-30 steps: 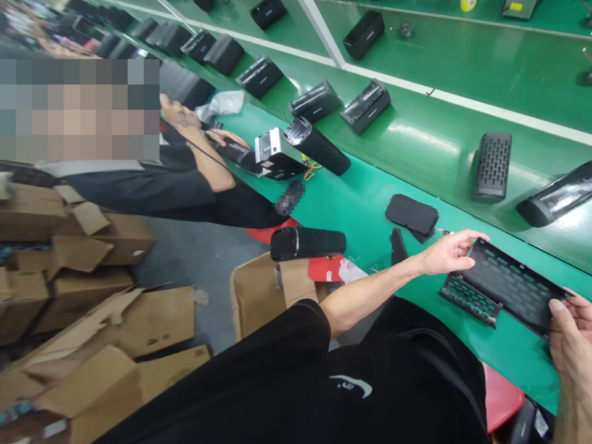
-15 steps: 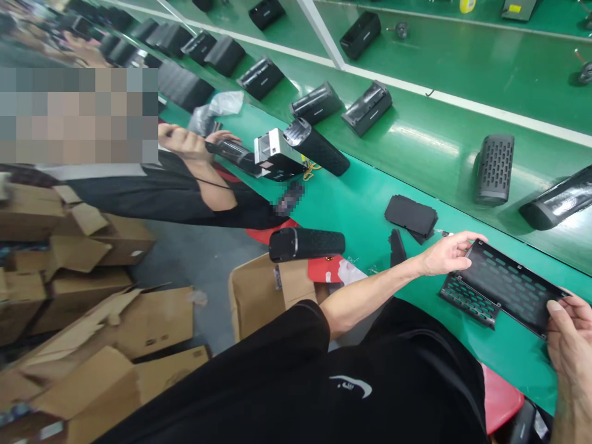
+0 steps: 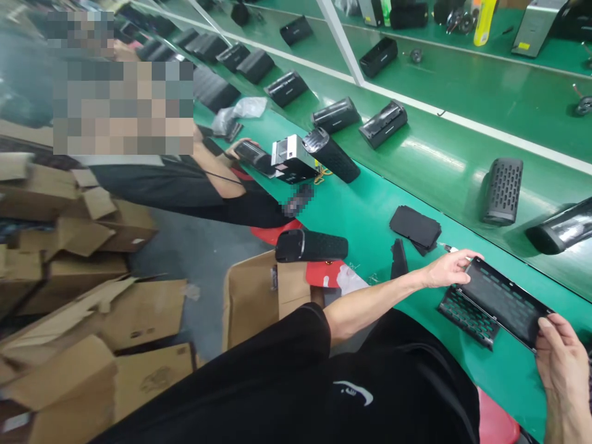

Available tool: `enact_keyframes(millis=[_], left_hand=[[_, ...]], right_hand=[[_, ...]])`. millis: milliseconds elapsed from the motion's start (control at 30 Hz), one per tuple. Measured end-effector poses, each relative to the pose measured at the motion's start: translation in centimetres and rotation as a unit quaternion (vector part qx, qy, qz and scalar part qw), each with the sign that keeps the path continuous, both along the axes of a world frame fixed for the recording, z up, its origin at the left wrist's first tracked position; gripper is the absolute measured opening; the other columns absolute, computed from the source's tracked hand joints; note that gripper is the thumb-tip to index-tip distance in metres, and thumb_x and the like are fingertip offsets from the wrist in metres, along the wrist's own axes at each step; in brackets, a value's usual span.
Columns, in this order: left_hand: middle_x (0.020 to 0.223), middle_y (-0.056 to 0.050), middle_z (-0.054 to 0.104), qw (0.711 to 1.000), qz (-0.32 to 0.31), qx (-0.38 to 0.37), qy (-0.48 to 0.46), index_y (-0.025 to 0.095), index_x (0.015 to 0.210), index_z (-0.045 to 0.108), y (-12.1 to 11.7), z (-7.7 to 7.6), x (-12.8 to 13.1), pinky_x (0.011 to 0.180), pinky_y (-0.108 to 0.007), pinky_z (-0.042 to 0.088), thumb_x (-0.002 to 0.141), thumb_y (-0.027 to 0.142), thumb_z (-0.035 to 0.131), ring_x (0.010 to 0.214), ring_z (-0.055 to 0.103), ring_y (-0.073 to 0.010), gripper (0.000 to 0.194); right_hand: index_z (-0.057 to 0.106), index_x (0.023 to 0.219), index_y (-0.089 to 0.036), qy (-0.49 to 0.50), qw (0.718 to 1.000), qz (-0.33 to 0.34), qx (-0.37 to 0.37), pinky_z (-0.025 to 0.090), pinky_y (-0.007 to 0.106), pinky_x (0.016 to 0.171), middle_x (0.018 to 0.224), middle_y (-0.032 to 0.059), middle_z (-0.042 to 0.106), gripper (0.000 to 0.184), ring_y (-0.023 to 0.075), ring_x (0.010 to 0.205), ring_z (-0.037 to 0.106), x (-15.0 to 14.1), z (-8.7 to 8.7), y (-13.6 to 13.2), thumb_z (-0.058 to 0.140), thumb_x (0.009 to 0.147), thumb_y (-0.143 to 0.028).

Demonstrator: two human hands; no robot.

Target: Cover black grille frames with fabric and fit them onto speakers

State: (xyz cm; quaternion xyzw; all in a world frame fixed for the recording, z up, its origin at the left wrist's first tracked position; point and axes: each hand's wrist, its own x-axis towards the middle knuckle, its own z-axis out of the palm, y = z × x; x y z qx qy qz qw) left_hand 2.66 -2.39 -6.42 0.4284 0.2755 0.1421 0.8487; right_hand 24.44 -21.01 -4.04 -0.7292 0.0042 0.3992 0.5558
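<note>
Black panel [image 3: 505,302] over green workbench [image 3: 365,206]

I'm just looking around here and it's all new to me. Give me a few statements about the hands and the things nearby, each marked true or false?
1. The left hand holds one end of a black slotted panel. True.
2. The right hand is empty. False: the right hand grips the other end of the black slotted panel.
3. A pile of flat black sheets lies on the green table. True.
4. The cardboard boxes at the lower left are bright blue. False: the cardboard boxes are brown.
5. A yellow bottle shows near the top right of the picture. True.
</note>
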Motion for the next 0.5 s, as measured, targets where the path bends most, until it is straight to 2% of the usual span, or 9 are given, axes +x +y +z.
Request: enact_keyframes(millis=[133, 267, 400, 500], left_hand=[[0.083, 0.005, 0.060, 1.000, 0.007, -0.018, 0.011, 0.016, 0.135, 0.060, -0.26, -0.44, -0.18, 0.067, -0.023, 0.039, 0.069, 0.013, 0.073, 0.066, 0.049, -0.0073, 0.067], [0.082, 0.005, 0.060, 1.000, 0.008, -0.017, 0.017, 0.018, 0.136, 0.060, -0.43, -0.23, -0.26, 0.067, -0.024, 0.040, 0.068, 0.012, 0.073, 0.067, 0.051, -0.0081, 0.069], [0.079, 0.006, 0.057, 1.000, 0.012, -0.010, 0.018, 0.018, 0.133, 0.061, -0.56, 0.08, -0.29, 0.066, -0.023, 0.040, 0.068, 0.012, 0.073, 0.065, 0.048, -0.0075, 0.066], [0.074, 0.008, 0.052, 0.999, 0.021, -0.013, 0.022, 0.017, 0.132, 0.061, -0.60, 0.00, -0.51, 0.064, -0.022, 0.039, 0.069, 0.016, 0.078, 0.063, 0.045, -0.0069, 0.065]], right_hand=[[0.066, 0.092, -0.021, 0.004, 1.000, -0.008, -0.011, 0.029, 0.017, 0.046, 0.066, -0.0066, 0.053, 0.064, 0.0058, 0.051, 0.039, -0.09, -0.23, 0.11, 0.101, 0.044, -0.043], [0.066, 0.093, -0.020, -0.005, 1.000, 0.000, -0.022, 0.027, 0.018, 0.045, 0.068, -0.0060, 0.055, 0.062, 0.0066, 0.051, 0.039, -0.01, -0.36, 0.14, 0.100, 0.047, -0.043], [0.066, 0.094, -0.021, -0.015, 1.000, 0.010, -0.011, 0.031, 0.019, 0.047, 0.070, -0.0053, 0.057, 0.061, 0.0073, 0.052, 0.043, 0.04, -0.56, 0.07, 0.100, 0.049, -0.044], [0.066, 0.096, -0.021, 0.008, 1.000, 0.012, -0.014, 0.025, 0.018, 0.044, 0.062, -0.0079, 0.050, 0.062, 0.0063, 0.047, 0.036, 0.13, -0.93, -0.09, 0.099, 0.051, -0.048]])
